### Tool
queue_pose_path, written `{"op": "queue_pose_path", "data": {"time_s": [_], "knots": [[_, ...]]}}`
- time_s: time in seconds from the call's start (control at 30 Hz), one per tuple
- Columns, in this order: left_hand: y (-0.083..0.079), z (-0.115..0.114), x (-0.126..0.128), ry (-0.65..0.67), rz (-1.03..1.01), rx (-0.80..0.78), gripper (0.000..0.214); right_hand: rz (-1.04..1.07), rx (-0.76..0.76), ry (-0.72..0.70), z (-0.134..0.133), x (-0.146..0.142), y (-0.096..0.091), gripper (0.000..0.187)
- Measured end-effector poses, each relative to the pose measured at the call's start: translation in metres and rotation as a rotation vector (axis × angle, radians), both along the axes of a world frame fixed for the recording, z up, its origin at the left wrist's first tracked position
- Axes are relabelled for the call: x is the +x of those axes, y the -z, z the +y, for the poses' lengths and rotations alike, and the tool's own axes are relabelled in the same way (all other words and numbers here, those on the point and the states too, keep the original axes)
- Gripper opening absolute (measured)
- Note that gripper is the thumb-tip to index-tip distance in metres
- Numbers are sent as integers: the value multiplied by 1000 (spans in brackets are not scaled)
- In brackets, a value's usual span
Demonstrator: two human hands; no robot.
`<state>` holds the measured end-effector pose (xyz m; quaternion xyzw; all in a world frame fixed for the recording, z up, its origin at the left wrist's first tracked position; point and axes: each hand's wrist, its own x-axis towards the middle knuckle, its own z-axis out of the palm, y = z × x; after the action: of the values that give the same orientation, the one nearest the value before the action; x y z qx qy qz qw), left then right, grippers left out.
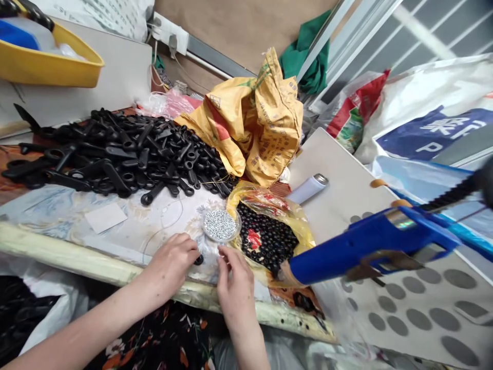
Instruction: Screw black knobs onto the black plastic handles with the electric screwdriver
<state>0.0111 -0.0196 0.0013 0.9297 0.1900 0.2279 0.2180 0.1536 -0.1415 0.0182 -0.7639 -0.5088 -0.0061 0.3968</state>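
My left hand (171,266) holds a small black round plastic part (198,260) between its fingertips, just past the edge of the patterned cloth's front rail. My right hand (233,281) is close beside it, with thumb and forefinger pinched together. Whether they hold a tiny piece is too small to tell. Just above both hands sits a round clear dish (220,225) full of small silver screws or pins. To its right, an opened yellow plastic bag (265,237) holds many black round parts.
A large heap of black plastic handle-shaped parts (127,154) lies on the table at the back left. A blue pistol-grip tool (370,246) with a ribbed black hose juts in from the right. Nearby are a white spray can (308,187), a yellow woven sack (265,121) and a yellow basin (50,56).
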Motion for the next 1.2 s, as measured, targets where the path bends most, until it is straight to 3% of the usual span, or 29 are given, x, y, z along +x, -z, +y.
{"op": "queue_pose_path", "data": {"time_s": [0.13, 0.2, 0.33, 0.47, 0.63, 0.73, 0.83, 0.97, 1.2], "knots": [[3, -1, -1, -18, -106, -63, 16, -83, -170, 363, -2, 58, -3, 39], [7, -2, -2, -31, -180, -46, 15, -63, -265, 445, -6, 92, -5, 33], [11, -6, -3, -44, -239, 6, 20, -14, -411, 425, -4, 132, -7, 9], [7, -9, -5, -42, -233, 44, 21, 66, -485, 349, 13, 142, -11, 17], [6, -10, -7, -47, -213, 16, 15, 268, -382, 98, 22, 135, -37, 25], [9, -11, -7, -61, -197, -29, 12, 389, -200, -32, 20, 114, -54, 43], [11, -11, -7, -66, -194, -51, 11, 517, 20, -128, 19, 89, -62, 35], [10, -11, -6, -70, -203, -47, 9, 592, 125, -244, 23, 62, -62, 22], [9, -12, -5, -89, -185, -47, 6, 638, 109, -345, 35, 39, -53, 18]]}}
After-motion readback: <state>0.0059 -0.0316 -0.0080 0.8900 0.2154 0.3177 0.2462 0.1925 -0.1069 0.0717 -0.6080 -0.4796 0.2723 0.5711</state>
